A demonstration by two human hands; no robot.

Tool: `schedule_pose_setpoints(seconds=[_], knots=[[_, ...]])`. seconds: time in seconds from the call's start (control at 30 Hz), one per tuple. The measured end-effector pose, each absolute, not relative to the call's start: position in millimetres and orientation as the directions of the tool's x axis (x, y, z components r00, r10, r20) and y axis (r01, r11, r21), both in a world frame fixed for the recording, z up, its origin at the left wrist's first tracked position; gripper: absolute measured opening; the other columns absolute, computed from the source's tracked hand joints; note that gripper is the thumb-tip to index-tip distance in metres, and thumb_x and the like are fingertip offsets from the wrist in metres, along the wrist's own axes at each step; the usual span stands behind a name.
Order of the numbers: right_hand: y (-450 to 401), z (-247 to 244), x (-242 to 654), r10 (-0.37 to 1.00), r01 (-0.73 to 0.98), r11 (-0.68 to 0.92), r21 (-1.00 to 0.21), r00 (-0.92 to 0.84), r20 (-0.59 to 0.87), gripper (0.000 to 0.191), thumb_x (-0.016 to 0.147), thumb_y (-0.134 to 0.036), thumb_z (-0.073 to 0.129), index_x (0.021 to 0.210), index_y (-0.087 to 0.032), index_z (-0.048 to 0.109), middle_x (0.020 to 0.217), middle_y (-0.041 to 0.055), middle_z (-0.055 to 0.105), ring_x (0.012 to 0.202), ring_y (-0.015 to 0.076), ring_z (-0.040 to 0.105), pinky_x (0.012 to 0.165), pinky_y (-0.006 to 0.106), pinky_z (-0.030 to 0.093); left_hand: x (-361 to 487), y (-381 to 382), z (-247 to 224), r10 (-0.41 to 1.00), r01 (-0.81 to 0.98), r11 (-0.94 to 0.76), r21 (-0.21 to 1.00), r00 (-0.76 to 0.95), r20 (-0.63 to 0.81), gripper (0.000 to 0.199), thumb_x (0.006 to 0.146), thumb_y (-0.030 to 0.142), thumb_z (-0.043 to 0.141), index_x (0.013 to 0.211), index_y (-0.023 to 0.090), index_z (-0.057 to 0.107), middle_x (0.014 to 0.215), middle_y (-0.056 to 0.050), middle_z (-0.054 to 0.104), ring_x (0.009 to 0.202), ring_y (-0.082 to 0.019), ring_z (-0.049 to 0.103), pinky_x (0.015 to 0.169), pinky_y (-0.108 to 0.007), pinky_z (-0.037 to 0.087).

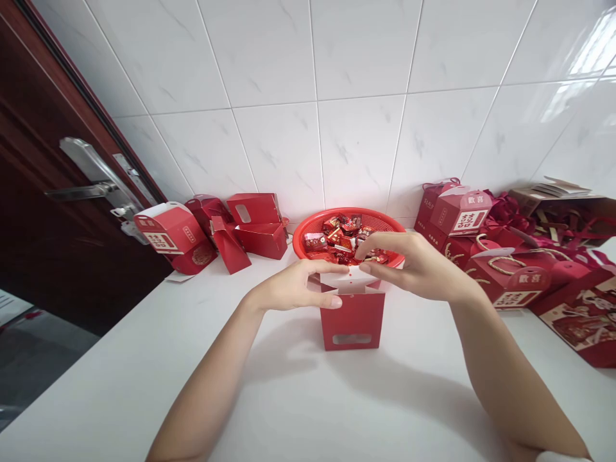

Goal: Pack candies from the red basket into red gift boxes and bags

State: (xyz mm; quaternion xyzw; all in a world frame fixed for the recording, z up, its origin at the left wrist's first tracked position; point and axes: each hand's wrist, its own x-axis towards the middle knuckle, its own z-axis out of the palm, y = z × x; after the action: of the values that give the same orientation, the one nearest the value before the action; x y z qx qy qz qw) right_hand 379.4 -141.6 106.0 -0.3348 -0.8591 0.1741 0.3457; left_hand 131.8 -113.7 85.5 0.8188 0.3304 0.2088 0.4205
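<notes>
A red gift box stands upright on the white table, its top open and a small clear window low on its front. My left hand grips its upper left edge, thumb at the front and fingers by the white inner side of the back flap. My right hand hovers over the back flap and the near rim of a red plastic basket, thumb and index finger slightly apart. Red-wrapped candies fill the basket. Whether the right fingertips touch the flap or a candy is hard to see.
Red boxes, some closed and some unfolded, stand at the left. More gift boxes with rope handles and a cardboard carton crowd the right. Behind is a tiled wall; a dark door borders the left.
</notes>
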Motion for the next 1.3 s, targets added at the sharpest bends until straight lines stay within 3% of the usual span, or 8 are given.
schedule_pose_setpoints(seconds=[0.1,0.3,0.5,0.67,0.8,1.07,1.17,1.3], knots=[[-142.8,110.0,388.4,0.73,0.493,0.684,-0.538,-0.471,0.496,0.014,0.092,-0.032,0.06,0.093,-0.022,0.07,0.096,0.0044,0.074,0.087,0.0211,0.069,0.075,0.031,0.053,130.7,-113.7,82.2,0.701,0.385,-0.506,0.772,0.705,0.108,0.055,0.075,0.028,0.079,0.128,0.027,0.069,0.134,-0.006,0.067,0.121,-0.029,0.063,0.091,-0.035,0.057],[-134.7,104.3,396.1,0.787,0.58,0.616,-0.533,-0.427,0.444,0.023,0.09,-0.038,0.062,0.108,-0.025,0.068,0.112,0.0072,0.072,0.099,0.0266,0.068,0.081,0.038,0.055,138.8,-112.5,73.8,0.81,0.393,-0.521,0.758,0.506,0.294,0.064,0.083,0.026,0.069,0.145,0.028,0.053,0.131,-0.007,0.068,0.075,-0.017,0.068,0.072,-0.033,0.059],[-127.3,99.8,393.8,0.791,0.535,0.612,-0.583,-0.396,0.467,0.037,0.098,-0.051,0.05,0.124,-0.026,0.061,0.103,0.0051,0.07,0.084,0.0214,0.066,0.069,0.032,0.052,136.4,-111.8,77.5,0.8,0.264,-0.58,0.771,0.363,0.477,0.044,0.084,0.035,0.072,0.125,0.018,0.068,0.123,-0.01,0.071,0.096,-0.023,0.071,0.083,-0.033,0.059],[-130.9,100.7,386.1,0.799,0.468,0.602,-0.648,-0.355,0.485,0.049,0.1,-0.059,0.038,0.093,-0.021,0.069,0.073,0.0023,0.062,0.067,0.0173,0.057,0.059,0.028,0.042,137.0,-114.9,76.7,0.686,0.288,-0.728,0.622,0.314,0.656,0.016,0.087,0.03,0.069,0.098,0.022,0.078,0.099,-0.005,0.077,0.092,-0.022,0.072,0.076,-0.03,0.06],[-130.3,101.7,384.5,0.79,0.454,0.613,-0.647,-0.362,0.495,0.039,0.095,-0.054,0.054,0.083,-0.02,0.069,0.076,0.0023,0.065,0.069,0.0162,0.057,0.061,0.028,0.042,139.7,-116.4,77.4,0.573,0.261,-0.819,0.511,0.344,0.744,0.013,0.088,0.021,0.066,0.089,0.024,0.079,0.092,-0.003,0.077,0.088,-0.019,0.072,0.083,-0.031,0.059],[-141.3,112.6,393.6,0.77,0.451,0.637,-0.625,-0.331,0.546,0.026,0.089,-0.043,0.066,0.079,-0.019,0.07,0.073,0.0016,0.066,0.066,0.0144,0.055,0.061,0.027,0.042,135.0,-123.0,80.2,0.576,0.298,-0.813,0.5,0.534,0.619,0.025,0.088,0.023,0.066,0.111,0.028,0.077,0.12,-0.006,0.071,0.116,-0.026,0.065,0.1,-0.036,0.054],[-148.6,114.6,408.7,0.763,0.494,0.619,-0.611,-0.193,0.617,0.026,0.088,-0.045,0.067,0.079,-0.02,0.07,0.072,0.0022,0.066,0.066,0.0159,0.057,0.06,0.029,0.043,133.9,-123.3,81.3,0.614,0.349,-0.788,0.507,0.516,0.598,0.025,0.089,0.032,0.067,0.112,0.028,0.076,0.133,-0.007,0.065,0.127,-0.029,0.058,0.107,-0.041,0.05],[-173.9,112.1,455.1,0.681,0.588,0.539,-0.603,0.117,0.723,0.027,0.083,-0.048,0.071,0.078,-0.022,0.069,0.073,0.0039,0.067,0.065,0.0172,0.059,0.057,0.031,0.047,131.9,-112.9,80.9,0.609,0.295,-0.788,0.54,0.496,0.619,0.022,0.09,0.035,0.065,0.108,0.026,0.076,0.13,-0.008,0.066,0.123,-0.027,0.061,0.104,-0.039,0.052]])
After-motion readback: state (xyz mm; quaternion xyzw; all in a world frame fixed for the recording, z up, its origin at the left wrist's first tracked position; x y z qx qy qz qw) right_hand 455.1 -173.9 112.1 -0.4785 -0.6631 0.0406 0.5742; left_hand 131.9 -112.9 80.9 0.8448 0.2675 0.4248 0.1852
